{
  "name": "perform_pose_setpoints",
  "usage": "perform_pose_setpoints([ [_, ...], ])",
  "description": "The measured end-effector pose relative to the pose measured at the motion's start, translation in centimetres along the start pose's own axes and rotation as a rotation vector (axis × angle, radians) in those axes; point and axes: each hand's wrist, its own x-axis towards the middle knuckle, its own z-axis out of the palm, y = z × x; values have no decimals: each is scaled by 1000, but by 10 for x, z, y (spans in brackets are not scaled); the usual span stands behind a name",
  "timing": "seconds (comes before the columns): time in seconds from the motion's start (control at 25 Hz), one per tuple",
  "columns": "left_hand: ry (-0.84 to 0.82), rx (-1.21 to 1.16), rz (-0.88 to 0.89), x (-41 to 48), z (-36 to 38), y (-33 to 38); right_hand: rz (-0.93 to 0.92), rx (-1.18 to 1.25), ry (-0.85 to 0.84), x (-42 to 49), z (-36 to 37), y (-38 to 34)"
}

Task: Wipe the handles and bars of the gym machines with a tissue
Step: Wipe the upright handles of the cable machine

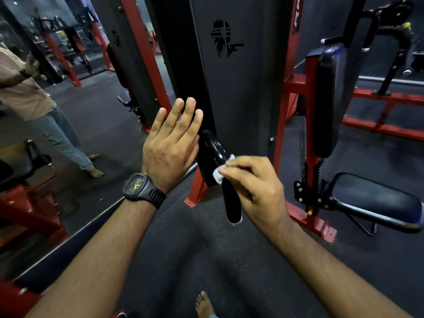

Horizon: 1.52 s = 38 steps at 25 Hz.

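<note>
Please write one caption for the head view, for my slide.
Right hand holds a tissue against the black handle; left hand, fingers straight, raised beside it.

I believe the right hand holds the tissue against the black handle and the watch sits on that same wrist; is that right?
Not quite: the head view shows the watch on the left wrist. The right hand does hold the tissue against the black handle.

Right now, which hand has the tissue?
The right hand pinches the white tissue on the black handle; the left hand, wearing the watch, is flat and empty.
</note>
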Motion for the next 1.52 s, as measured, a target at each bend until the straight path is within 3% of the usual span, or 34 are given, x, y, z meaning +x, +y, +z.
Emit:
perform_pose_setpoints([
  [0.24,-6,16,12,2,0,-2,-73,-95,-83,2,-4,-1],
  [0.56,-17,0,9,-1,4,1,105,-54,132,-18,13,-9],
  [0.8,-44,-14,-7,-1,4,4,109,-55,145,-45,17,-3],
  [1.08,-42,-26,-24,-2,3,4,418,97,207,-67,21,0],
  [1.28,-35,-17,-11,-1,3,4,434,133,208,-73,22,-4],
  [1.52,-43,-4,2,-1,3,3,741,236,174,-81,24,-1],
])
